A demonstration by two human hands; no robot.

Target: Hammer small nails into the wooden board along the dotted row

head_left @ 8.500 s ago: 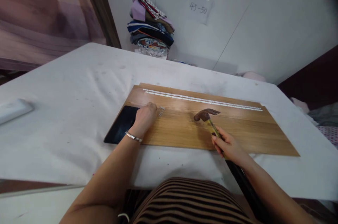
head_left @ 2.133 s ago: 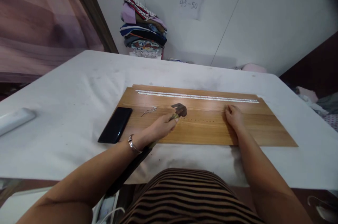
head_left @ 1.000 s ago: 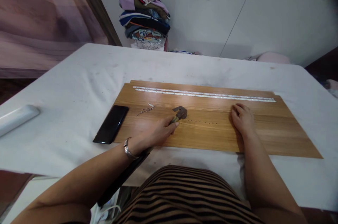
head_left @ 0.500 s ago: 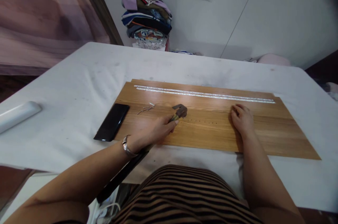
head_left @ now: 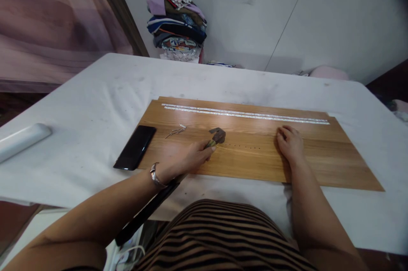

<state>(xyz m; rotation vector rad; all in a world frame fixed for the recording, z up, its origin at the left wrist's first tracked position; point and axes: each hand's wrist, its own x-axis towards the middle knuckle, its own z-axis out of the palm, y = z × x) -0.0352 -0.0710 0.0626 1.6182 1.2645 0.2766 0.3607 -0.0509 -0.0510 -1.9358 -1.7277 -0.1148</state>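
Observation:
My left hand (head_left: 197,156) is wrapped round the handle of a claw hammer (head_left: 218,135), close behind its head. The hammer head lies low over the wooden board (head_left: 338,164), at the left end of a row of small dark dots (head_left: 245,147); whether it touches the board I cannot tell. Resting on the board right of the dots is my right hand (head_left: 290,143), its fingers curled in; what they hold, if anything, is hidden. Several nails (head_left: 175,131) lie loose on the board left of the hammer.
Two white marked strips (head_left: 255,116) run along the board's far side. A black phone (head_left: 135,147) covers its left end. A white rounded object (head_left: 24,139) lies at the left on the white-covered table (head_left: 95,105). Folded clothes (head_left: 178,20) are piled behind the table.
Both hands and the hammer hold nearly the same positions. The view has shifted very slightly; nothing has been picked up or let go.

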